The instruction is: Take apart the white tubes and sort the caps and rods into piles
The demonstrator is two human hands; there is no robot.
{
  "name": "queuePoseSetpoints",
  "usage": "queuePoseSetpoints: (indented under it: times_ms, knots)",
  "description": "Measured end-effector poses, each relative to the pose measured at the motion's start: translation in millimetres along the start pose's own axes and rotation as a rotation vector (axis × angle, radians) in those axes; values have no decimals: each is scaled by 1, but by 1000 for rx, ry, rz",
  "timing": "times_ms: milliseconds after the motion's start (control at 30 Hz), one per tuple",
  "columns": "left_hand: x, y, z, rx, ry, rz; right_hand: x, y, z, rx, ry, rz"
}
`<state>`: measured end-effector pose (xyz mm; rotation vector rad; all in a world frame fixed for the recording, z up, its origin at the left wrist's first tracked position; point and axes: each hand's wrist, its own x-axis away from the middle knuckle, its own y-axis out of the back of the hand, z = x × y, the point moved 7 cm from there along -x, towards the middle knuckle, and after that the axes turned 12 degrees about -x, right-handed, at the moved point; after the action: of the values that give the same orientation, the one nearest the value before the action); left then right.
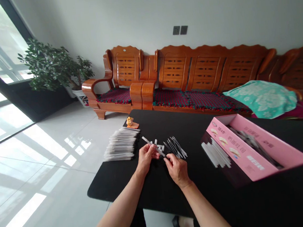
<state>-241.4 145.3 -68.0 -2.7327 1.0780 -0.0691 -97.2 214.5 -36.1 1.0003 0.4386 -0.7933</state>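
My left hand [146, 158] has its fingers closed round the middle of a slim white pen [146, 140] that slants across in front of me. At the pen's lower, dark end, my right hand [178, 169] pinches with thumb and forefinger. Just behind the hands lie a few small white pieces [160, 147], partly hidden. Thin dark pen refills [177, 147] with pale tips lie in a loose pile beyond my right hand. To the left, many white pens [122, 144] with dark ends lie side by side in a row.
White tubes [216, 153] lie beside an open pink box [250, 150] holding dark, slender pieces. A small orange figurine [130, 121] stands at the far left of the black table [115, 182]. Behind are a wooden sofa [206, 68] and a potted plant [54, 64].
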Motion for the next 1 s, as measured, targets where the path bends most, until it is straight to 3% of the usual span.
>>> queuePoseSetpoints:
  times_ms: [233, 367, 533, 833, 1000]
  knots:
    - [-3, 12, 0, 19, 3, -110, 1, 4, 0, 36, -26, 5]
    - [-5, 21, 5, 29, 7, -193, 1, 4, -8, 165, -100, -32]
    - [-4, 19, 6, 8, 14, -188, -3, -2, -18, 321, -192, -7]
    - [0, 3, -1, -40, -2, -45, -3, -6, 1, 136, 29, 47]
    - [0, 13, -6, -17, -48, -142, -1, -4, 1, 107, 24, 63]
